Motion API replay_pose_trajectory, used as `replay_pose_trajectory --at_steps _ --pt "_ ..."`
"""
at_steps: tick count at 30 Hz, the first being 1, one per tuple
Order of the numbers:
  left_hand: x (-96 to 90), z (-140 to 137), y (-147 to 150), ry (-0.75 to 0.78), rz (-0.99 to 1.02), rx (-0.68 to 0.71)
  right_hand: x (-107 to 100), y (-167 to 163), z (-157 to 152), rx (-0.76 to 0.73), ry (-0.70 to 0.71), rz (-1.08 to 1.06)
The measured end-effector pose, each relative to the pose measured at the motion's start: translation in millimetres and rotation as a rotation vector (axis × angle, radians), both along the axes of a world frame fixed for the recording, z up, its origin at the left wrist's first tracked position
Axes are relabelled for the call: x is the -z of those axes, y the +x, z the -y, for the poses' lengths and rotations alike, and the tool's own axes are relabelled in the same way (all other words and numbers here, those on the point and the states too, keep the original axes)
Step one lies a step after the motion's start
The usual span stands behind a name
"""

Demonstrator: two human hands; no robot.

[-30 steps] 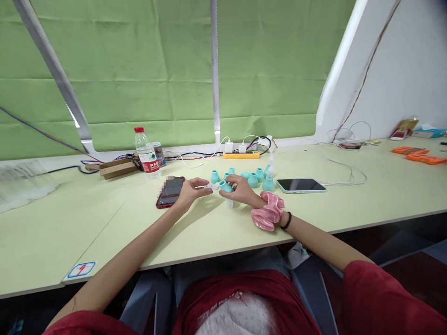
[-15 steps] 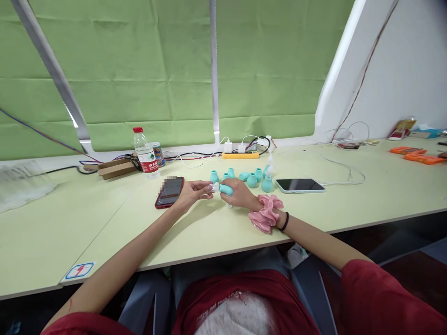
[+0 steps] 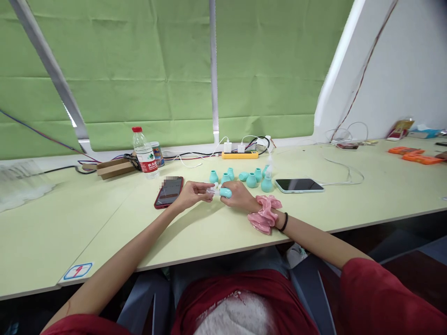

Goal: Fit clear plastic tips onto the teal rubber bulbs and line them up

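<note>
My left hand [image 3: 196, 192] pinches a small clear plastic nozzle [image 3: 212, 191] between thumb and fingertips. Just to its right, my right hand [image 3: 239, 195] is closed around a teal squeeze bulb [image 3: 225, 192]. Nozzle and bulb lie in line and meet between the hands; how far one sits inside the other I cannot tell. Behind the hands stand several more teal bulbs [image 3: 251, 180] with open necks, one of them lying on its side [image 3: 243, 176]. Another teal bulb [image 3: 267, 184], at the right of the group, carries a clear nozzle [image 3: 268, 170] pointing up.
A red-cased phone [image 3: 169, 192] lies left of my hands, a light-cased phone [image 3: 299, 185] to the right. Farther back are a water bottle [image 3: 145, 156], a can [image 3: 157, 153], a cardboard box [image 3: 115, 168] and a yellow power strip [image 3: 240, 155] with cables. Orange tools [image 3: 422, 158] lie far right.
The nozzle in my left hand and the bulb in my right hand have come into line, with more of the nozzle showing. A pale piece beneath my right hand no longer shows.
</note>
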State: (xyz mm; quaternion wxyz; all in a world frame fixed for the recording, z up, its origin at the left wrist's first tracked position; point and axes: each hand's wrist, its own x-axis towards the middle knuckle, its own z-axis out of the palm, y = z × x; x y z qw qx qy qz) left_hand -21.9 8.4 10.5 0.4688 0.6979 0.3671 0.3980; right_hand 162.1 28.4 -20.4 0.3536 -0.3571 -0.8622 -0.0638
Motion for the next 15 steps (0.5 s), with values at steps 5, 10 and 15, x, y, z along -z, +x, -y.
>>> replay_pose_trajectory --at_steps 5,10,15 --pt "3.4 -0.2 0.8 0.022 -0.052 0.014 -0.3 -0.1 0.4 -0.065 -0.023 -0.013" --pt "8.8 -3.2 0.0 0.171 -0.151 0.009 0.5 -1.0 2.6 -0.065 -0.041 -0.035" --pt "7.9 -0.5 0.6 0.22 -0.211 -0.016 1.5 -2.4 4.3 -0.062 -0.078 -0.048"
